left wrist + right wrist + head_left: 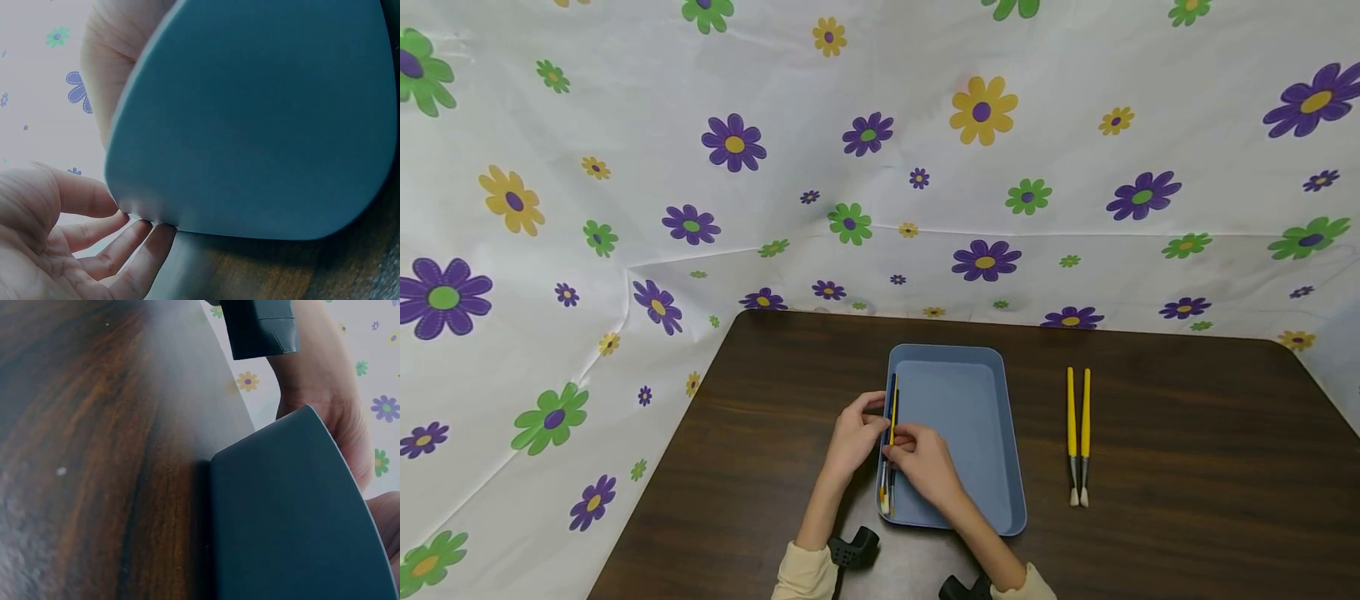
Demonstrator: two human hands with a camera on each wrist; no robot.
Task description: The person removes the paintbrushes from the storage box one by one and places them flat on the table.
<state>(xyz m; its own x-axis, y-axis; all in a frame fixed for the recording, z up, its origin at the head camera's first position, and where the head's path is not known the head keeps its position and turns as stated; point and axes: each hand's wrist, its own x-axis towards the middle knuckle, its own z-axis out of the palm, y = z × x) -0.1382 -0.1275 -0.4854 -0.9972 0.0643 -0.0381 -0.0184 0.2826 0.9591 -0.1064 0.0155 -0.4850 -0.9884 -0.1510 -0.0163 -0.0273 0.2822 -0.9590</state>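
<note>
A blue-grey rectangular tray [958, 450] rests on the table, with slim paintbrushes lying lengthwise along its left wall. One has a yellow handle [895, 404], and a dark blue handle [892, 392] runs beside it; pale bristles [883, 502] point to the near end. My right hand [925, 462] reaches over the tray and pinches the yellow-handled paintbrush. Thumb and fingertips of my left hand [853, 437] hold the tray's left rim; in the left wrist view its fingers [125, 247] press the outer wall. How many brushes lie there, I cannot tell.
Two paintbrushes with thick yellow handles [1071, 417] lie side by side on the dark wooden table [1187, 467], right of the tray, pale bristles toward me. A white flowered sheet [917, 208] hangs behind and to the left. Black camera mounts [855, 547] sit at the wrists.
</note>
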